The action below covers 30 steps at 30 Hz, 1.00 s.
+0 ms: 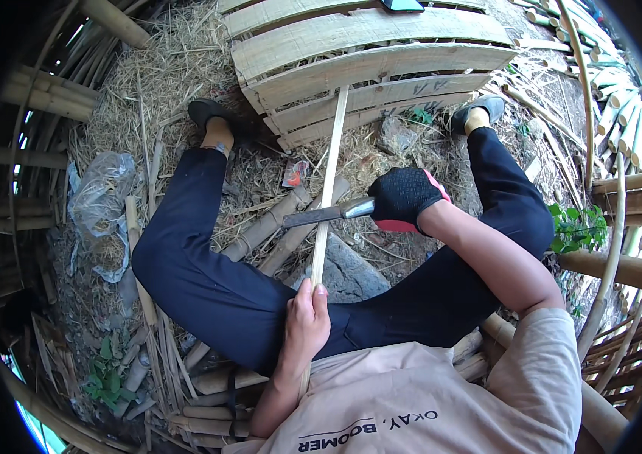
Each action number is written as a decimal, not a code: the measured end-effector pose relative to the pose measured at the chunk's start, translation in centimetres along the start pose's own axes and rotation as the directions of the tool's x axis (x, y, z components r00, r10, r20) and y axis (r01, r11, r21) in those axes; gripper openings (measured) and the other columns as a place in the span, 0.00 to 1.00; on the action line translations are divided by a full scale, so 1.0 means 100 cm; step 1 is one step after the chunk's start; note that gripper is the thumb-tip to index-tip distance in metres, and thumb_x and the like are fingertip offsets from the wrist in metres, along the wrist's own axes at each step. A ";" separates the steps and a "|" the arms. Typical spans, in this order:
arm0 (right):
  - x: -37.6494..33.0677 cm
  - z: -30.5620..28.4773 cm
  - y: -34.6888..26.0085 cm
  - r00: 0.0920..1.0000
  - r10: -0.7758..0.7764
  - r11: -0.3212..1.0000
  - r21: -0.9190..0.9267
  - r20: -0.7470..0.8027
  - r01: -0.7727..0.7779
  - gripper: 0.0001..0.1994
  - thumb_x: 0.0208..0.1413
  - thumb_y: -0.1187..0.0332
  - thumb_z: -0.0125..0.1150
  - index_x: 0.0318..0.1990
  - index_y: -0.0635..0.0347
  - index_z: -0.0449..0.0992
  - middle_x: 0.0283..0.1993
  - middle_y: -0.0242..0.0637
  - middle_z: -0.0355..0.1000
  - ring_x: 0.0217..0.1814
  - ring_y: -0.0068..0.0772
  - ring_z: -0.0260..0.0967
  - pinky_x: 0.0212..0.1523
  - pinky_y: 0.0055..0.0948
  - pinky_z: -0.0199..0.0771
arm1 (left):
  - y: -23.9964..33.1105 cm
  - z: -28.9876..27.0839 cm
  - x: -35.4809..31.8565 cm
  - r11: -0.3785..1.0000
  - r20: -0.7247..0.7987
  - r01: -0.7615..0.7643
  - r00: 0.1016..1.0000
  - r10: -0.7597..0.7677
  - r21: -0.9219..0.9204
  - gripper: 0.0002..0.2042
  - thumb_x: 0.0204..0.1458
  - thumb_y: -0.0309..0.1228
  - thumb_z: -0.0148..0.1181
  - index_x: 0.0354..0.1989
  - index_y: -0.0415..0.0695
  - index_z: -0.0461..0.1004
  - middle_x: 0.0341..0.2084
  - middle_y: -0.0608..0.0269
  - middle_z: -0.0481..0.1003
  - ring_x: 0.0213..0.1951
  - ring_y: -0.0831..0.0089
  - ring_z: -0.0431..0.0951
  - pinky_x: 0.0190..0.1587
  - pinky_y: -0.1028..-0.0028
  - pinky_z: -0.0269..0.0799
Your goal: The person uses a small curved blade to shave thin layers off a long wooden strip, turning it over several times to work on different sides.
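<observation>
Both hands are clenched: the bare left hand (307, 321), nearest the body, grips the lower end of a thin pale bamboo strip (328, 189), thumb on top. Farther out, the right hand (405, 198), in a black and red glove, grasps a knife (327, 214) whose dull metal blade lies across the strip. Beyond, the strip reaches weathered wooden slats (366, 64) over straw-strewn ground (162, 76).

You wear a beige short-sleeved shirt (411, 401), dark navy trousers (207, 280), dark slip-on shoes (211, 112), and a black-and-red glove on your right hand (405, 198); your left hand (307, 321) is bare.
</observation>
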State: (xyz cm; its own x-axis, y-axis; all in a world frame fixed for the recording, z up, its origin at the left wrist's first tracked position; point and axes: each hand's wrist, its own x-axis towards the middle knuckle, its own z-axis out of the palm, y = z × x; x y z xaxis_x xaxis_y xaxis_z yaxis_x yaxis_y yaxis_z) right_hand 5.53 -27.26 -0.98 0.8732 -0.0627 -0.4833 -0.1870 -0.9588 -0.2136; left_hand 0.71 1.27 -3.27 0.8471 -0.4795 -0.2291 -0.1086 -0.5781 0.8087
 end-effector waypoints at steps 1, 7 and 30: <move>-0.002 -0.004 -0.001 1.000 0.009 1.000 -0.015 -0.006 -0.009 0.12 0.46 0.57 0.63 0.36 0.49 0.85 0.34 0.46 0.81 0.39 0.51 0.81 0.44 0.44 0.81 | 0.001 0.000 0.000 1.000 0.002 0.005 1.000 -0.005 0.000 0.14 0.68 0.34 0.50 0.32 0.37 0.66 0.18 0.46 0.70 0.24 0.46 0.76 0.27 0.55 0.66; 0.014 -0.021 0.053 0.940 0.253 0.966 0.008 -0.230 -0.258 0.15 0.50 0.58 0.57 0.40 0.49 0.86 0.38 0.47 0.82 0.43 0.50 0.81 0.47 0.44 0.80 | 0.002 0.001 -0.004 1.000 0.004 -0.020 1.000 0.020 -0.007 0.15 0.67 0.36 0.54 0.32 0.37 0.66 0.19 0.48 0.71 0.22 0.50 0.75 0.27 0.58 0.66; -0.012 -0.008 -0.011 0.998 0.015 1.000 0.004 0.064 -0.015 0.13 0.46 0.58 0.62 0.37 0.51 0.85 0.35 0.47 0.81 0.40 0.50 0.81 0.45 0.44 0.81 | 0.007 0.007 -0.010 0.967 0.005 0.095 0.995 -0.099 0.238 0.13 0.69 0.36 0.46 0.50 0.37 0.67 0.29 0.35 0.75 0.33 0.32 0.73 0.40 0.43 0.67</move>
State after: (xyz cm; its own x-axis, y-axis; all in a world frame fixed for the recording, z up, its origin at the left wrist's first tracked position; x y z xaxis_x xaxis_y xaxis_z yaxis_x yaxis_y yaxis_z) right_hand 5.09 -26.35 0.53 0.8399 -0.0593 -0.5395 -0.2022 -0.9567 -0.2095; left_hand -0.60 0.85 -2.83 0.8511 -0.4231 -0.3109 -0.1480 -0.7615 0.6311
